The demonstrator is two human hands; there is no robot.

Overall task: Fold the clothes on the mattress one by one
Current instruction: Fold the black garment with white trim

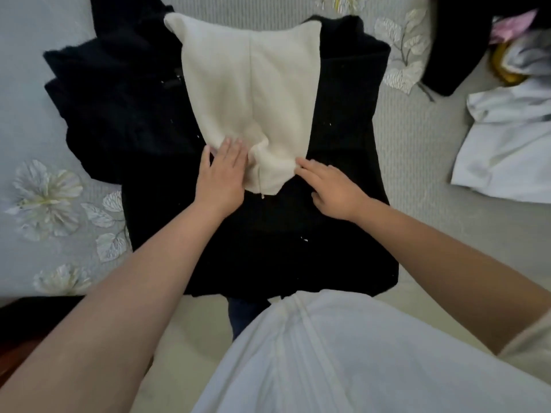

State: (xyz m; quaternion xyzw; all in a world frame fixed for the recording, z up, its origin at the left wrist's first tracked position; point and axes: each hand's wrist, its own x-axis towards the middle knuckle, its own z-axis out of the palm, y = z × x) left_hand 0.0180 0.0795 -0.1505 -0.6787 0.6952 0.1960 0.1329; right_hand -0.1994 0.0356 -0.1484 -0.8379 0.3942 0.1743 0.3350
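Note:
A black garment [262, 239] lies spread flat on the mattress [417, 162] in front of me, its left part bunched up at the upper left. Its cream-coloured lining or hood [253, 84] is laid out on top, narrowing to a point towards me. My left hand [222, 174] rests flat with straight fingers on the cream cloth's lower left edge. My right hand [331, 189] touches the cream cloth's lower right corner with its fingertips, fingers loosely bent over the black cloth.
A heap of unfolded clothes sits at the right: a white garment [507, 150], a black piece [465, 40], pink cloth [510, 25] and something yellow [501, 67]. The bedcover has a floral print [44, 198]. My white top [357, 359] fills the lower frame.

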